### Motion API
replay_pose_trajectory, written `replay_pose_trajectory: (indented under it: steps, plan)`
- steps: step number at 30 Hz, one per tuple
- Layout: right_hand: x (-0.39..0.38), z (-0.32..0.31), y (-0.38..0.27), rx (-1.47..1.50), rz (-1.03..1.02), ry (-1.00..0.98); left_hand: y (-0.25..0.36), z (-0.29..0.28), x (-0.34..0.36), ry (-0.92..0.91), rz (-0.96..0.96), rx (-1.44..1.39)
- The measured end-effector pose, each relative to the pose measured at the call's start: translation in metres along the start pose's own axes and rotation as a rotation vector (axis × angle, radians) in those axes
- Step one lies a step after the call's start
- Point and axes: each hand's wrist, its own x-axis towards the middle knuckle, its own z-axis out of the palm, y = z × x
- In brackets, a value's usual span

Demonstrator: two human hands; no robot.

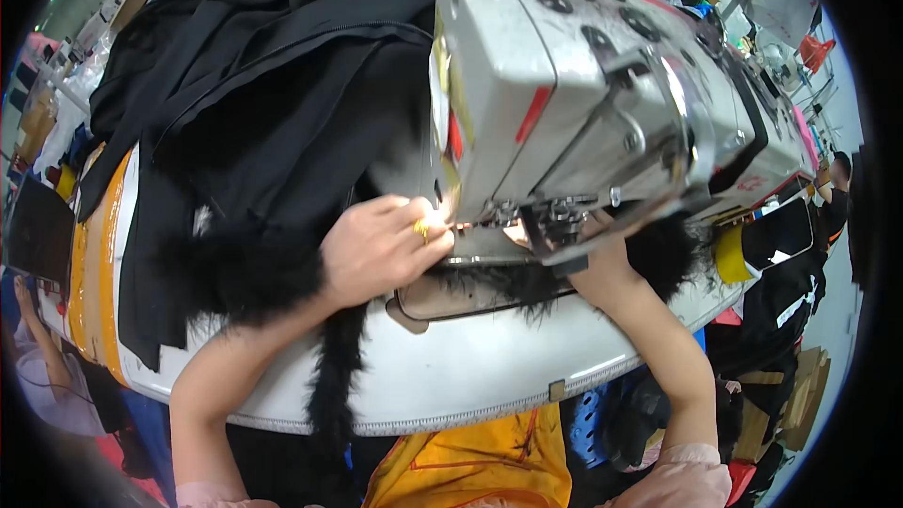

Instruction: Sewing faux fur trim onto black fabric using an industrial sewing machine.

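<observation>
My left hand point(384, 249), a gold ring on one finger, is closed with its fingertips together just left of the needle area, gripping black fur trim point(249, 268) that bunches beside the wrist. A strip of this fur hangs over the table's front edge. My right hand point(604, 265) reaches behind the presser foot point(560, 226) of the white sewing machine point(508, 66); the machine's parts hide most of its fingers. More black fur bulges beyond that wrist. A large black garment point(282, 103) spreads over the left and far side of the table, joining the fur.
The white table point(451, 386) has a measuring tape along its curved front edge. A yellow roll point(731, 256) stands at the right. An orange apron point(470, 461) covers my lap. Another person's arm point(42, 339) shows at far left; cardboard point(807, 395) leans at the lower right.
</observation>
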Motion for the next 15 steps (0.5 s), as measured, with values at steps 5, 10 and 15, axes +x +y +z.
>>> replay_pose_trajectory:
  steps: [5, 10, 15]
  plan:
    - [-0.019, 0.011, 0.008, 0.468, 0.401, -0.153, 0.007, 0.008, -0.006, 0.068, -0.107, -0.043]
    - [-0.021, 0.016, 0.008, 0.025, 0.067, -0.151, 0.010, 0.009, -0.006, 0.079, -0.080, 0.018]
    - [-0.010, 0.010, 0.003, 0.222, 0.090, -0.021, 0.013, 0.004, -0.005, 0.073, -0.142, 0.050]
